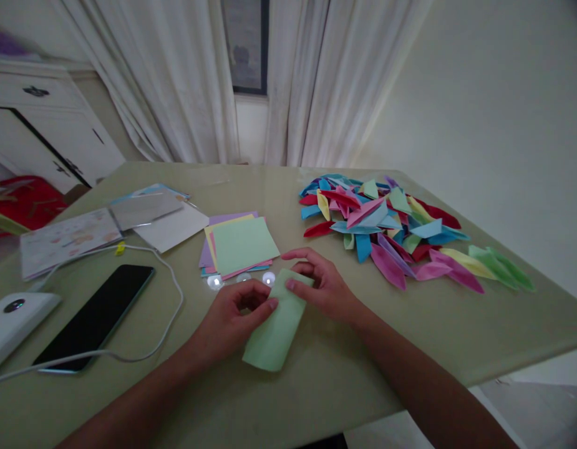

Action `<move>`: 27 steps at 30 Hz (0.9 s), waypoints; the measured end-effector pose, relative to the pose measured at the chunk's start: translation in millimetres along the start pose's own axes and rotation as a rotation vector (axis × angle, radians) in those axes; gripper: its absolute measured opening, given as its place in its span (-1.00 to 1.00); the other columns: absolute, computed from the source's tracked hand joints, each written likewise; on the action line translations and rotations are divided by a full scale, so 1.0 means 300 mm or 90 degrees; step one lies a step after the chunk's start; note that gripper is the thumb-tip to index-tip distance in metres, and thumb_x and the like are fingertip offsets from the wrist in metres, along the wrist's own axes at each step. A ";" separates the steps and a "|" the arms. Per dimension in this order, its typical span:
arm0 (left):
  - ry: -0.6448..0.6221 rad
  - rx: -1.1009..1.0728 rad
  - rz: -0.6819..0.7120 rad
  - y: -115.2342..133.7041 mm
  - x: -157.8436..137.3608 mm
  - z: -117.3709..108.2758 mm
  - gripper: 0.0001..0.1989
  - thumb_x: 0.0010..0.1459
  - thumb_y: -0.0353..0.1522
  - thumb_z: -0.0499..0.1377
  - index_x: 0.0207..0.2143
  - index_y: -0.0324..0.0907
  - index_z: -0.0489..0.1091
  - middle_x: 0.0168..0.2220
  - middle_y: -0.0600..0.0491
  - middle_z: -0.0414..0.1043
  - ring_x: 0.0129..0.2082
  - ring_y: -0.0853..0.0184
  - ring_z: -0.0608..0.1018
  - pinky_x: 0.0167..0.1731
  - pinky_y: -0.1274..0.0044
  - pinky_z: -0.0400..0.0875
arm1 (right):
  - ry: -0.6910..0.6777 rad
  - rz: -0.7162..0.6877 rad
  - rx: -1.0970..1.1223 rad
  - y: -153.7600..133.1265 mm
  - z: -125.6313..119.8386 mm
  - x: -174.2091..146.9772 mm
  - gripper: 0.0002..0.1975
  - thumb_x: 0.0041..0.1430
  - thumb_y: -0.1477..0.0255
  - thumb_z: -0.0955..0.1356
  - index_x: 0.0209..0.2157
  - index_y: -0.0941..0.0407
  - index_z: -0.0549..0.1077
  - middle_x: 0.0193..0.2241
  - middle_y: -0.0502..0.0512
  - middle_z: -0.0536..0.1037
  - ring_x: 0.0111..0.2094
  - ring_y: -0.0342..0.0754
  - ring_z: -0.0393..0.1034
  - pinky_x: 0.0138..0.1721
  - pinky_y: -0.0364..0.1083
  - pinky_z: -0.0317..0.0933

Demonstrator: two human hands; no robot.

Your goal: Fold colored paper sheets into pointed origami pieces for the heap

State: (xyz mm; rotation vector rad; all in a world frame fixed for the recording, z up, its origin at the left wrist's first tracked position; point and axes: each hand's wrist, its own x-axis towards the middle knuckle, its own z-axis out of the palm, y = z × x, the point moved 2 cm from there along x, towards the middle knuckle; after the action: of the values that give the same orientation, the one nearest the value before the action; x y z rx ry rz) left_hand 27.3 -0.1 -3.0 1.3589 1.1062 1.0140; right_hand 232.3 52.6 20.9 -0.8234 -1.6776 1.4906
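Observation:
A light green sheet of paper (275, 337), bent over into a narrow strip, is held between both hands just above the table. My left hand (236, 315) pinches its left edge between thumb and fingers. My right hand (323, 284) grips the upper right end, thumb on top, with the index finger stretched out past it. Just beyond the hands lies a loose stack of coloured square paper (245, 243), a light green sheet on top, with purple, yellow, pink and blue edges showing. To the right spreads a heap of folded paper pieces (377, 218) in many colours.
On the left of the table (344, 380) lie a black-screened phone (98, 315), a white power bank (19, 324) and a looping white cable (178, 305). Behind them are a printed card (70, 240) and white paper sheets (173, 224). Curtains (176, 81) hang behind the table.

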 end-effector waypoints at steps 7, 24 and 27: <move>0.099 -0.008 0.056 0.033 -0.003 -0.006 -0.76 0.18 -0.22 0.39 -0.14 -0.12 0.62 -0.24 -0.01 0.65 -0.30 0.26 0.64 -0.26 0.45 0.57 | -0.051 0.000 -0.067 -0.012 0.029 -0.018 -0.50 0.25 0.38 0.48 0.18 0.04 0.36 -0.33 0.00 0.56 -0.35 -0.10 0.48 -0.44 -0.22 0.21; 0.115 -0.065 0.017 0.034 -0.006 0.003 -0.84 0.12 -0.26 0.42 -0.32 -0.16 0.59 -0.37 0.04 0.62 -0.39 0.33 0.60 -0.36 0.53 0.52 | -0.067 0.000 -0.070 -0.020 0.044 -0.024 -0.52 0.26 0.42 0.45 0.18 0.05 0.36 -0.30 0.02 0.55 -0.26 -0.07 0.51 -0.37 -0.20 0.27; 0.119 -0.065 0.018 0.035 -0.005 0.003 -0.82 0.12 -0.26 0.42 -0.32 -0.17 0.60 -0.38 0.04 0.62 -0.42 0.34 0.60 -0.38 0.54 0.51 | -0.067 0.003 -0.074 -0.024 0.044 -0.025 -0.52 0.26 0.44 0.45 0.19 0.05 0.36 -0.30 0.02 0.54 -0.28 -0.08 0.49 -0.40 -0.21 0.25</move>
State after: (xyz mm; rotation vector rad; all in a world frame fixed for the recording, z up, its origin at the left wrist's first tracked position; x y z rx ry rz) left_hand 28.8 -1.9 7.5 1.2205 1.1583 1.2208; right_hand 225.0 38.2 26.6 -0.8237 -1.8553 1.4734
